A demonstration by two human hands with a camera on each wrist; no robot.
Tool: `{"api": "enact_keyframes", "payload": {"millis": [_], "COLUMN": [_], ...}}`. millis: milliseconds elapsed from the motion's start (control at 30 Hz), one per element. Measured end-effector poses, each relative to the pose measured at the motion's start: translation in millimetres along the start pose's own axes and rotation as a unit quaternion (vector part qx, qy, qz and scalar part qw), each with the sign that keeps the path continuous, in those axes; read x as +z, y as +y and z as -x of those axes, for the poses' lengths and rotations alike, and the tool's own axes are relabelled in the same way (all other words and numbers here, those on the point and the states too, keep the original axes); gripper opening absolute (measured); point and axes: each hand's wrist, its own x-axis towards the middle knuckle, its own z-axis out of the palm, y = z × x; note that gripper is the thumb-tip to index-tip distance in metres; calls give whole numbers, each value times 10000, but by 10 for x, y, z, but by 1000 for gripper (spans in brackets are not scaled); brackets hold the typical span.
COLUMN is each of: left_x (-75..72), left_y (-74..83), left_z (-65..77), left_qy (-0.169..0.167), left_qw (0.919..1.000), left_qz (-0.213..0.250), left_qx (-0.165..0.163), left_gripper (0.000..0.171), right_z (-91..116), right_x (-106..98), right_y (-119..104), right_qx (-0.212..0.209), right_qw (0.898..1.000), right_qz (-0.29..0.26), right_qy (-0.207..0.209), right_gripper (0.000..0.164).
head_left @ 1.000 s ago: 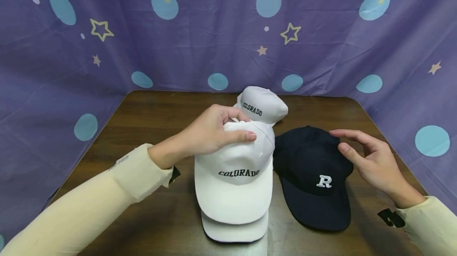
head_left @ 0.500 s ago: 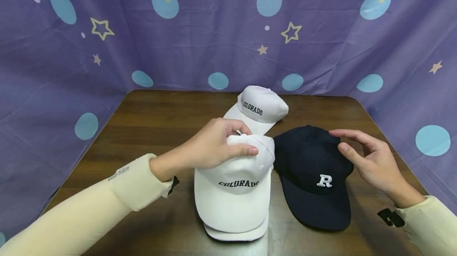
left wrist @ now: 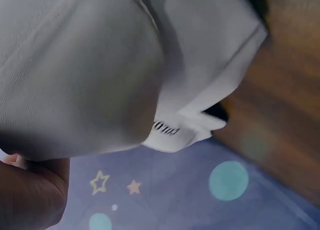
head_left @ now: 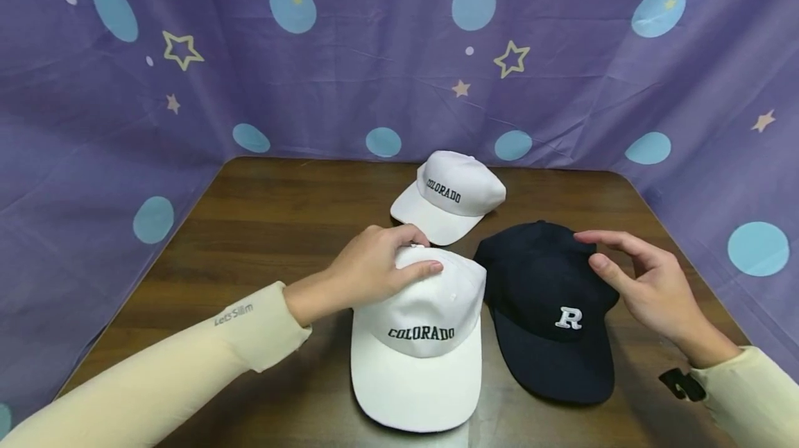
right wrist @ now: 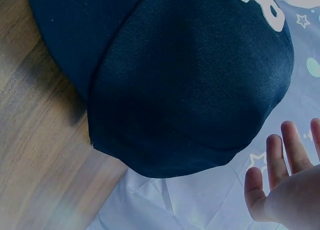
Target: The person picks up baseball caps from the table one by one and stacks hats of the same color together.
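My left hand (head_left: 368,269) pinches the crown of a white baseball cap (head_left: 417,382) lettered COLORADO, its brim towards me. Only one brim shows at the front; whatever lies under this cap is hidden. In the left wrist view, the white cap's fabric (left wrist: 80,80) fills the upper left above part of my hand (left wrist: 32,197). To the right lies a dark navy cap (head_left: 543,281) with a white R. My right hand (head_left: 658,292) hovers at its crown's right side, fingers loosely bent. The right wrist view shows spread fingers beside the navy cap (right wrist: 190,85).
A second white COLORADO cap (head_left: 462,184) sits behind the other caps, brim angled to the left. The brown wooden table (head_left: 281,205) backs onto a purple curtain (head_left: 349,87) with stars and blue dots. The navy cap sits close against the front white cap.
My left hand has lowered the white cap towards me over another white cap, whose brim showed beneath it and is now covered. The right hand and the navy cap have stayed nearly still.
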Motion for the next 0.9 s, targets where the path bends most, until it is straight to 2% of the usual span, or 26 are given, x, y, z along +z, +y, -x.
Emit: {"api": "enact_keyframes", "payload": {"millis": [433,667,900], "left_x": [142,201,214], "left_y": [-119,-143,-173], "left_z": [70,88,129], "left_qy": [273,566,609], "left_qw": [9978,9959,9943], "left_qz": [-377,-472,-565], "left_qx": [-475,-524,-661], "left_gripper": [23,24,25], "right_z": [3,1,4], "right_x": [28,48,67], "right_y": [21,23,31], "right_qx": [-57,34,111], "right_qw": [9999,9997,9992], "right_qz": [-132,-217,-373], "right_qy": [-43,-59,-91], "right_gripper": [34,35,36]}}
